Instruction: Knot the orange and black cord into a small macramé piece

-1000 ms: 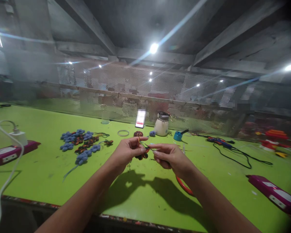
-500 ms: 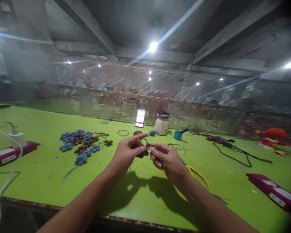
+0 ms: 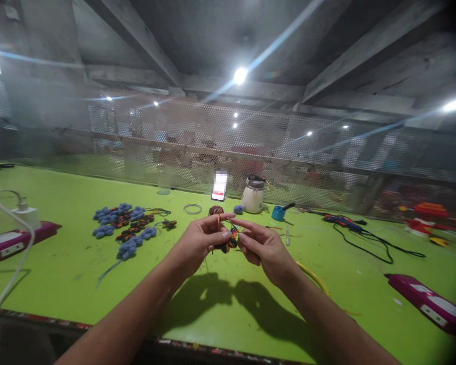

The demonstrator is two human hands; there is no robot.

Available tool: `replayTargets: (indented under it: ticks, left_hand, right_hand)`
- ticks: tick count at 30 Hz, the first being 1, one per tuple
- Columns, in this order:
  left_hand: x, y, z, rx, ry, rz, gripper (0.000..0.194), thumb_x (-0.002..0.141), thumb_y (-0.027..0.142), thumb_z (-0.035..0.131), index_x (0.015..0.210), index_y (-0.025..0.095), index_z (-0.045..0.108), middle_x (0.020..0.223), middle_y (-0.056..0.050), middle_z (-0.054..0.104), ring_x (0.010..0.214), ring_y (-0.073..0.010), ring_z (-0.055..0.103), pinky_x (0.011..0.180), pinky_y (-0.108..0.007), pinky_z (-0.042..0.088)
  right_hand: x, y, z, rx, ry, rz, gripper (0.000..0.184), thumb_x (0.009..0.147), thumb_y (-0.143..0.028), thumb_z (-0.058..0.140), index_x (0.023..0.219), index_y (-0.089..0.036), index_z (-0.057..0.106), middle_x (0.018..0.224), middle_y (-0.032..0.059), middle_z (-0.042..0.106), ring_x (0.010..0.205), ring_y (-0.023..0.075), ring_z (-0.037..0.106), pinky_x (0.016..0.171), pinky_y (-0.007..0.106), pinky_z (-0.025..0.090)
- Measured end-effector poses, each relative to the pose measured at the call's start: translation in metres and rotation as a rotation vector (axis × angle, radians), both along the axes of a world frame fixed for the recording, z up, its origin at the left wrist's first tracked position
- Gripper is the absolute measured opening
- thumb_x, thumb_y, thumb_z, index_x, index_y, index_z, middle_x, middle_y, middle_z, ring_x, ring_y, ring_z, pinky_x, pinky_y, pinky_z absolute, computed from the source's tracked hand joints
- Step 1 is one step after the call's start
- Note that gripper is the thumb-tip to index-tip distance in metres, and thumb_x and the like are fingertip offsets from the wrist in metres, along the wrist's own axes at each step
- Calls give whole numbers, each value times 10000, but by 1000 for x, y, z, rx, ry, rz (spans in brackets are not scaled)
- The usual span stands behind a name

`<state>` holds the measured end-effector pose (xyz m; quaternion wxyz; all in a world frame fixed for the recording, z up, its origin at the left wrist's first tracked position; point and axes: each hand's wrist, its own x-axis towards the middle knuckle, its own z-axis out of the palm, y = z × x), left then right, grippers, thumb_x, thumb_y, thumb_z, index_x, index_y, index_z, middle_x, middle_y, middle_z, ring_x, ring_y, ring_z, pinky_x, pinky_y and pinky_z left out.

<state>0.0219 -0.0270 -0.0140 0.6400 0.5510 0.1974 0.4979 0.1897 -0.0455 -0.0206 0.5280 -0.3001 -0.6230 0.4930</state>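
Note:
Between the fingertips of my left hand (image 3: pixel 201 235) is a small crochet piece (image 3: pixel 225 247) in dark yarn flecked with orange. A strand of that yarn runs over the raised left index finger. My right hand (image 3: pixel 264 248) is closed in a pinch right beside the piece, on a crochet hook mostly hidden by the fingers. Its forefinger reaches toward the left forefinger. Just behind the hands sits a ball of dark reddish yarn (image 3: pixel 216 210). Blue crocheted flowers (image 3: pixel 127 248) and dark orange-flecked ones (image 3: pixel 131 230) lie together on the left.
A phone (image 3: pixel 219 186) leans upright at the back, near a white jar (image 3: pixel 253 195). Further right are a teal pot (image 3: pixel 278 213) and a glue gun (image 3: pixel 342 221) with a black cord. Purple power strips (image 3: pixel 427 301) flank the green table (image 3: pixel 79 284). A yellow tube (image 3: pixel 315 276) lies near my right forearm.
My right hand has turned and its forefinger has stretched toward the left one. The green handle seen in it before is now hidden. The left hand keeps its hold on the crochet piece.

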Motion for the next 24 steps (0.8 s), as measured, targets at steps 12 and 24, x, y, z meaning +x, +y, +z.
replayTargets:
  ticks: [12, 24]
  left_hand:
    - [-7, 2, 1, -117, 5, -96, 454, 614, 64, 715, 1055, 153, 654, 774, -29, 606, 722, -112, 547, 721, -251, 399]
    - [-5, 7, -2, -101, 115, -37, 497, 598, 56, 707, 1079, 164, 642, 739, -15, 619, 695, -122, 578, 729, -271, 395]
  right_hand:
    - [10, 0, 6, 12, -74, 32, 369, 767, -226, 611, 1128, -154, 627, 500, -72, 341, 424, 44, 232, 401, 207, 139]
    - [17, 3, 10, -142, -110, 90, 378, 744, -232, 634, 1116, -165, 631, 542, -52, 438, 394, 28, 254, 391, 210, 117]
